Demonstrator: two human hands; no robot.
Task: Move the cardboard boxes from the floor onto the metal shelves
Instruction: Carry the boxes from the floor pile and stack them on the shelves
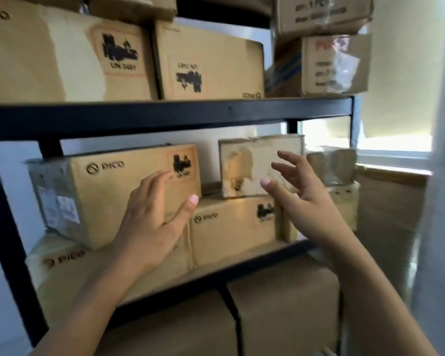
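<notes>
Nearest the camera, two hands reach forward: the left hand (pixel 149 222) lies flat-fingered against a PICO box (pixel 113 194), the right hand (pixel 297 187) hovers spread and grasping nothing. On the black metal shelf (pixel 165 116) four boxes sit mid-level, including a small worn box (pixel 260 165); upper boxes are cropped.

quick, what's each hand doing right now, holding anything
Left hand: open, fingers spread, against the front of the PICO box, not gripping it.
Right hand: open, fingers spread, holding nothing, in front of the worn box.
</notes>
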